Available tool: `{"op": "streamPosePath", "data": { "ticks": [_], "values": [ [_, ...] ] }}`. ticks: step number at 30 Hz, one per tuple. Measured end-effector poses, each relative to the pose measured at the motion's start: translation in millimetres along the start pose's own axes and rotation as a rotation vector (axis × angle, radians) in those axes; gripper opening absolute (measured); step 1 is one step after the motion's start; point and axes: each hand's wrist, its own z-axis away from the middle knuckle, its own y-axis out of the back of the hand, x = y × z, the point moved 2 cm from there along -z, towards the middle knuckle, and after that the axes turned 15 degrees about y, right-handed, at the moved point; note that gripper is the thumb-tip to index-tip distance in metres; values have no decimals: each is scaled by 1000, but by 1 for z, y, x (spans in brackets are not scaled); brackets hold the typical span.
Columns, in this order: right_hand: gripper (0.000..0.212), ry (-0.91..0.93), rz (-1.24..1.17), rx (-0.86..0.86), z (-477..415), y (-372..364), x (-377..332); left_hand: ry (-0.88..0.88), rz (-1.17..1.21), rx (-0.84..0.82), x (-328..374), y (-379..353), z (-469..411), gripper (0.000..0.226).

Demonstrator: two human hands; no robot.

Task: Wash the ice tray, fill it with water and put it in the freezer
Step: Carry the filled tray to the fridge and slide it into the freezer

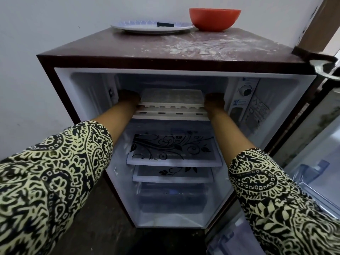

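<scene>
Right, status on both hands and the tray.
Left hand, right hand gripping ice tray ends. Tray level, partway into freezer compartment. No obstruction seen.

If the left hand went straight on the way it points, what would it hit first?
Probably the freezer compartment's pale back wall. The left hand, holding the white plastic ice tray, points straight in, and nothing else shows ahead; depth is unclear.

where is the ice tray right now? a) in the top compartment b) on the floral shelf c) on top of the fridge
a: the ice tray is inside the top compartment, with the left hand and right hand holding its two ends.
</scene>
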Motion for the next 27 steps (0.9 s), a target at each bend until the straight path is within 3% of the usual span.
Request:
{"op": "streamPosePath", "data": {
  "ticks": [1,3,7,12,15,19,27],
  "values": [
    [32,46,56,13,1,-1,-1,37,144,-54,1,-1,2,36],
    [33,77,48,34,7,3,-2,-46,54,13,-1,-1,5,40],
    [45,140,80,4,17,9,3,-313,-254,202,-11,-7,34,37],
    [59,373,74,-74,50,-10,20,-580,-586,211,-50,-18,54,52],
    [65,462,164,-60,58,-18,28,-606,-614,184,-65,-20,50,55],
    [55,529,191,-61,62,-21,29,-647,-606,176,-73,-20,49,56],
    [54,452,462,-135,54,-16,28,-605,-761,239,-62,-21,50,56]
  ]
}}
